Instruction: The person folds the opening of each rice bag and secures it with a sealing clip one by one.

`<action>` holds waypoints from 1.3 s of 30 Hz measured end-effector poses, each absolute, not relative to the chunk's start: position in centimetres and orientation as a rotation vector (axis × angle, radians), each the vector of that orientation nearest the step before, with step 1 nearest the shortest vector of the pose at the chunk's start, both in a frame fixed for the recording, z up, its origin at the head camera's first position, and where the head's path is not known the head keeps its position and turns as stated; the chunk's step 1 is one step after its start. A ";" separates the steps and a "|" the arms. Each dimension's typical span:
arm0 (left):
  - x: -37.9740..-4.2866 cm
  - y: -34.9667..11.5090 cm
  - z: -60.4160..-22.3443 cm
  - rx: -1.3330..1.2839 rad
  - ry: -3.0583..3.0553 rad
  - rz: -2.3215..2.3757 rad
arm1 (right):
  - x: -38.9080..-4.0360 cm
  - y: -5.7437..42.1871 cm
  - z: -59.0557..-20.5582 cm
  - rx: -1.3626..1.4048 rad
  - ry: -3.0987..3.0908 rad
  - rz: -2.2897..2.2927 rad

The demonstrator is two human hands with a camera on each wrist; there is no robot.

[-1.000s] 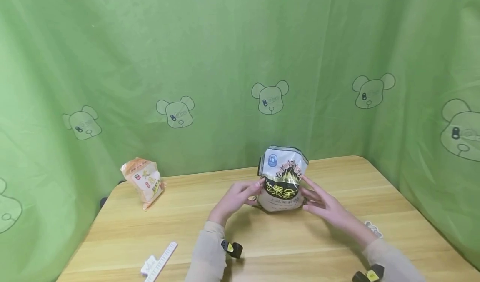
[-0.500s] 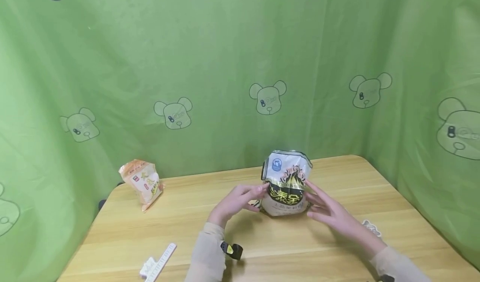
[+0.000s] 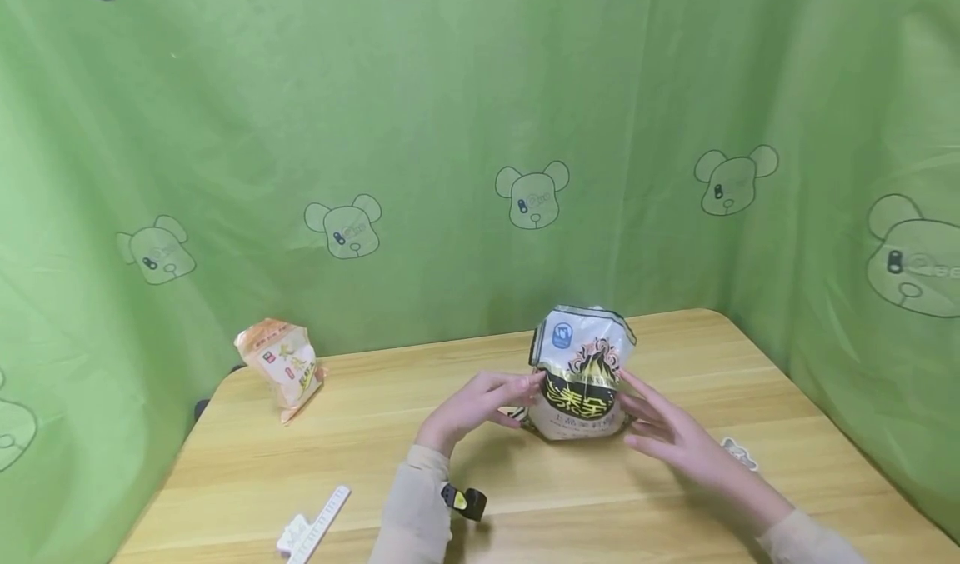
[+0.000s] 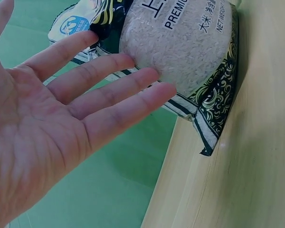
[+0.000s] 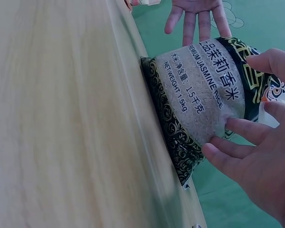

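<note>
A bag of jasmine rice point(image 3: 579, 426), white and black with a clear lower part, stands upright on the wooden table. My left hand point(image 3: 476, 404) is at its left side; in the left wrist view its fingers are extended and spread, with the tips against the bag's edge. On the other side my right hand point(image 3: 678, 439) has its fingers spread along the bag. From the right wrist view, the right fingertips point(image 5: 210, 151) touch the clear part and the thumb lies near the black band. Neither hand is wrapped round the bag.
An orange and white food packet point(image 3: 288, 364) stands at the table's back left. A white ruler-like strip point(image 3: 322, 522) with a small white figure lies at front left. Right of the right hand lies a small white cutout point(image 3: 738, 454). Green curtain point(image 3: 420, 114) hangs behind.
The rice bag has shifted a little to the right and nearer the front, with both hands staying at its sides. The right forearm has moved rightward. The other objects keep their places.
</note>
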State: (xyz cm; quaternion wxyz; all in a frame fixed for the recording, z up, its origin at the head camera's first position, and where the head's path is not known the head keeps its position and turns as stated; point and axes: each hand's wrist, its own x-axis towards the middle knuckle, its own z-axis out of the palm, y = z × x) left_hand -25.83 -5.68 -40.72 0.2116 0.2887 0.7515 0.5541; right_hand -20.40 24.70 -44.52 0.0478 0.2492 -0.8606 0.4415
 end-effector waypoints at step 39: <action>-28.4 -7.3 -38.2 0.711 2.288 2.037 | -24.4 21.3 -34.5 0.407 -2.312 1.032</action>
